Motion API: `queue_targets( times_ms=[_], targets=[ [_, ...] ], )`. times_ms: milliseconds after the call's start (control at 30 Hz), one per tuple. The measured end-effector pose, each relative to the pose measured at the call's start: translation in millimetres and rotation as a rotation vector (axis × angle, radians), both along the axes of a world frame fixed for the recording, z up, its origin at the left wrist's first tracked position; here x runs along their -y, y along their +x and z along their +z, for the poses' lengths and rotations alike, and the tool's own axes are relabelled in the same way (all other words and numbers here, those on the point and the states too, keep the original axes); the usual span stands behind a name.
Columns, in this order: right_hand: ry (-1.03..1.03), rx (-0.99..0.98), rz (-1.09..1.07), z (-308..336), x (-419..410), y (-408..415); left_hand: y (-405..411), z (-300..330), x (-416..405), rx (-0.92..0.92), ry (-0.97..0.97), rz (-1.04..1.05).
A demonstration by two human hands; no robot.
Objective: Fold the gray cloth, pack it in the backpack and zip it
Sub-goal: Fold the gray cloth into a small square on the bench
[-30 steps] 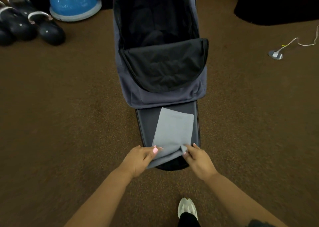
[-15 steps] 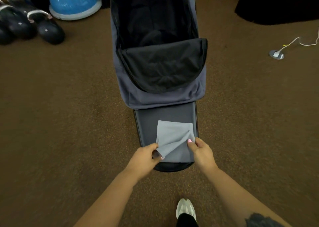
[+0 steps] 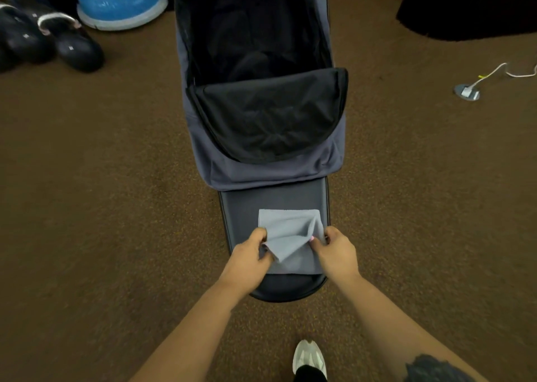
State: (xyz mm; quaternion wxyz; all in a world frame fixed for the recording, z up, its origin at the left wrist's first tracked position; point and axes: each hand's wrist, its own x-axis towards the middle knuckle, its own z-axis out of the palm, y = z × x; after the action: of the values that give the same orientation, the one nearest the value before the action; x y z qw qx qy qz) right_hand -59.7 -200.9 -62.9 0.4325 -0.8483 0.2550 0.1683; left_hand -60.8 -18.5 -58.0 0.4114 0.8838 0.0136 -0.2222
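The gray cloth (image 3: 290, 236) lies folded small on the dark open flap (image 3: 241, 216) of the gray backpack (image 3: 261, 172), which lies unzipped on the brown carpet with its black inside showing. My left hand (image 3: 250, 256) pinches the cloth's left edge. My right hand (image 3: 337, 250) pinches its right side, and a loose fold is raised between the two hands. The cloth's near edge lies flat on the flap.
A blue dome trainer (image 3: 119, 0) and dark kettlebells (image 3: 72, 44) sit at the far left. A floor outlet with a white cable (image 3: 467, 91) is at the right, a black mat (image 3: 470, 6) at the far right. My white shoe (image 3: 308, 358) is below.
The cloth's near end has been brought up and over itself, making the cloth shorter. Both hands moved forward along the flap with it.
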Motion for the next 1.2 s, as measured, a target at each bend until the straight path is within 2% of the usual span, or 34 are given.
queue_targets(
  times_ms=[133, 200, 267, 367, 533, 700, 833, 967, 1200],
  targets=[
    [0.012, -0.033, -0.042, 4, 5, 7, 8, -4, 6, -0.042, 0.035, 0.133],
    [-0.007, 0.047, -0.026, 6, 7, 12, 13, -6, 8, -0.059, 0.042, 0.156],
    [-0.033, 0.136, 0.085, 7, 9, 18, 18, -7, 9, -0.069, 0.083, 0.144],
    [-0.109, 0.112, 0.245, 10, 11, 28, 23, -8, 9, -0.068, 0.111, 0.137],
    [-0.149, 0.095, 0.325, 15, 18, 42, 22, -7, 9, -0.059, 0.090, 0.190],
    [-0.060, 0.049, 0.270, 17, 17, 50, 20, -1, 10, 0.003, 0.071, 0.170],
    [0.024, 0.154, 0.173, 14, 14, 49, 19, 1, 8, 0.019, 0.013, 0.143],
    [0.159, 0.185, 0.033, 6, 12, 50, 19, -2, 5, 0.019, 0.064, 0.110],
    [0.131, 0.145, -0.028, -2, 4, 52, 22, -4, 10, 0.018, 0.097, 0.142]
  ],
)
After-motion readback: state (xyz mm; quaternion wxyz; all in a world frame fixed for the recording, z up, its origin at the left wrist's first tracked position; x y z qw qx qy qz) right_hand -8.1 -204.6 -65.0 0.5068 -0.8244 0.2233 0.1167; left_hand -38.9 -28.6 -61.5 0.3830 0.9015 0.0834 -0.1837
